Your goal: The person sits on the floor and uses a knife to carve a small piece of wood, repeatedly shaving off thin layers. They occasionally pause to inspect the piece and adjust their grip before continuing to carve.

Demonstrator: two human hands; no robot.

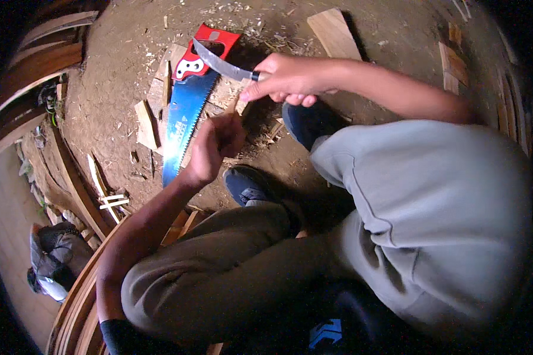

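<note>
My right hand (287, 77) is closed round the dark handle of a knife with a curved blade (222, 64), which points to the upper left. Its thumb reaches down to a thin wooden stick (234, 105). Fingers of my left hand (213, 145) are closed on the lower part of that stick, so most of it is hidden. Just beyond both hands lies a handsaw (185, 121) with a blue toothed blade and a red and white handle. The knife blade overlaps the saw handle in view; whether they touch I cannot tell.
Wood offcuts (146, 124) and shavings lie on the dirt floor around the saw. A wooden board (333, 34) is at the far side, with more pieces (453, 64) to the right. Stacked planks (41, 65) line the left. My shoes (249, 183) flank the work area.
</note>
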